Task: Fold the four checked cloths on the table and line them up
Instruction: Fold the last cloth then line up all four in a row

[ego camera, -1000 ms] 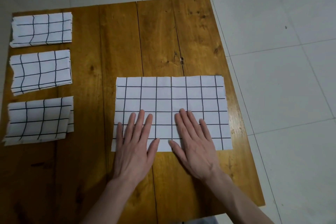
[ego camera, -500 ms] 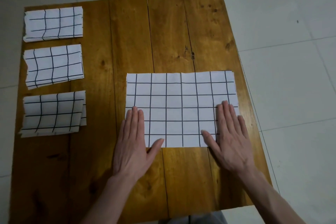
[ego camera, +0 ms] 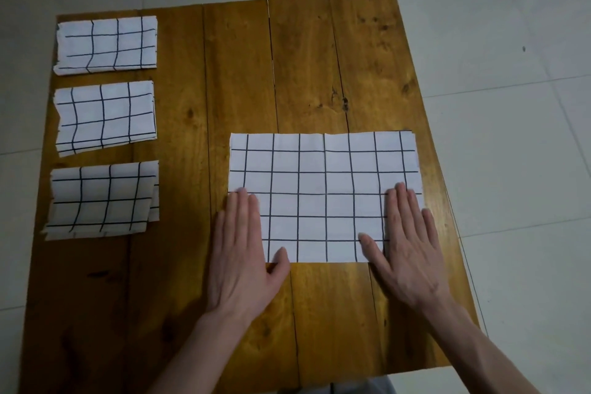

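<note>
Both hands lie flat, palms down, fingers straight and together, grasping nothing. The left hand [ego camera: 241, 249] presses the near left corner of the big cloth [ego camera: 323, 195], its fingers partly on the fabric and partly on the bare worktop [ego camera: 303, 67] beside the cloth's left edge, thumb spread toward the cloth's near edge. The right hand [ego camera: 406, 246] presses the near right corner, fingers on the fabric close to its right edge, thumb pointing inward across the cloth.

The big cloth spreads smooth between the two hands and beyond their fingertips, a wide rectangle with its near edge level with the thumbs. Its right edge runs close to the worktop's right rim.

Well to the left of the left hand, three folded cloths sit in a column along the worktop's left side, apart from one another: the near cloth [ego camera: 102, 200] about level with the left fingers, the middle cloth [ego camera: 105, 117] beyond it, the far cloth [ego camera: 107, 45] furthest away. The near one shows an underlayer sticking out at its right edge.

Pale floor [ego camera: 511, 105] tiles surround the worktop.
</note>
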Motion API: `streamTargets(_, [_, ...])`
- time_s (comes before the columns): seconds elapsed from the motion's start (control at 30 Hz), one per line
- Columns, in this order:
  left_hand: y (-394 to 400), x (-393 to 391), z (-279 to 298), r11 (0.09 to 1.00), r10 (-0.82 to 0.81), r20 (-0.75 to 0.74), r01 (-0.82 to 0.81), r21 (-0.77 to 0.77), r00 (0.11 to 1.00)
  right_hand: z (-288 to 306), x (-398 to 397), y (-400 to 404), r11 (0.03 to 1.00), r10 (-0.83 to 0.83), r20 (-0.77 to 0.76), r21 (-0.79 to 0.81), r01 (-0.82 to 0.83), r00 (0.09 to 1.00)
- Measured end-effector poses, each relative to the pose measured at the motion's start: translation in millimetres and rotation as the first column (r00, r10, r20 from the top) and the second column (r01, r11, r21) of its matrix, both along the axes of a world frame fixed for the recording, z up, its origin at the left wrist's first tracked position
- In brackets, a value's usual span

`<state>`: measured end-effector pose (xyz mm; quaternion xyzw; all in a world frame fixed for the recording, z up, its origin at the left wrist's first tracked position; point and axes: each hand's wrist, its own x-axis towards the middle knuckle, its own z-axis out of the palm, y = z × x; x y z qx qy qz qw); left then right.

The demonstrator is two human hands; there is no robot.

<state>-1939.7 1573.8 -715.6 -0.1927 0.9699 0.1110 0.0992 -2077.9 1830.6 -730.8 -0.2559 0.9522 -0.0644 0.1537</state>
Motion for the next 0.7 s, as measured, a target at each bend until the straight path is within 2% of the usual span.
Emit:
streamTargets(0.17, [39.1,-36.2,-0.2,0.974,-0.202,-0.136,0.214,0.077,0.970,0.9,0.0,-0.7,1.000,-0.011,0.005,-0.025,0.011,1.000])
streamTargets(0.37, [52.9,-45.9,-16.2,0.962,-0.272,-0.048,0.273,-0.002,0.961,8.6,0.0,-1.9,0.997,-0.029,0.032,-0.074,0.032,0.999])
streamTargets(0.5, [53.0,-45.7,-16.1,0.963,-0.270,-0.030,0.269,-0.014,0.963,20.8,5.9,0.7,0.974,-0.228,-0.091,-0.037,0.225,0.970])
streamTargets(0.57, [53.0,-46.4,-15.0,0.962,-0.272,-0.021,0.272,-0.014,0.962,29.3,7.6,-2.0,0.939,-0.345,-0.088,-0.031,0.343,0.935])
streamTargets(0.7, [53.4,-47.0,-14.0,0.964,-0.267,-0.005,0.267,0.002,0.964,43.1,7.0,-7.3,0.876,-0.478,-0.080,0.020,0.481,0.875])
